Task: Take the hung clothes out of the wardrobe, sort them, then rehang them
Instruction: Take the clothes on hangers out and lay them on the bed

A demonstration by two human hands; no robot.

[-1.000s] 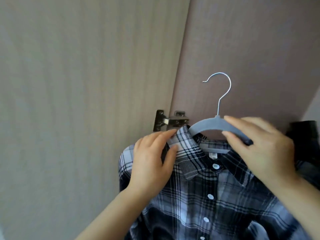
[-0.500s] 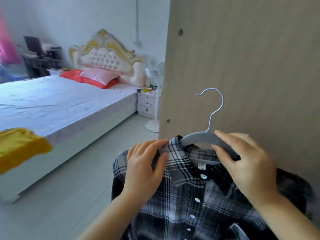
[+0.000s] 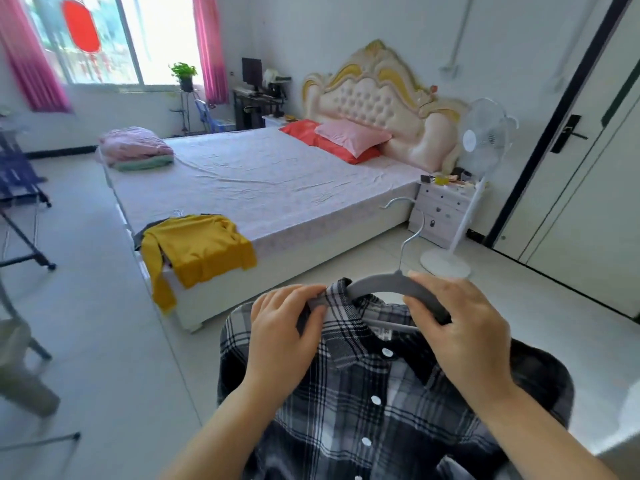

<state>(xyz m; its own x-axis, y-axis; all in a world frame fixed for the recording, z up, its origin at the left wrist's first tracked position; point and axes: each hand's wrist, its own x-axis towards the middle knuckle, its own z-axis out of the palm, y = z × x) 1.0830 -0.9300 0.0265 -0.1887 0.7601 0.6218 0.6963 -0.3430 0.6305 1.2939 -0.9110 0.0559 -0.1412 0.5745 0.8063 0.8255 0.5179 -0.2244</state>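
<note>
Shirt (image 3: 363,403) on hanger (image 3: 381,284), which left hand (image 3: 280,337) and right hand (image 3: 464,330) pinch

Shirt (image 3: 363,393) on hanger (image 3: 391,285), bed (image 3: 277,174) beyond, fan (image 3: 485,140) right

black-white plaid shirt (image 3: 363,403); grey hanger (image 3: 384,285); yellow top (image 3: 201,251)

Matt grey hanger (image 3: 388,287), shiny metal hook (image 3: 410,233); woven plaid shirt (image 3: 363,393).
</note>
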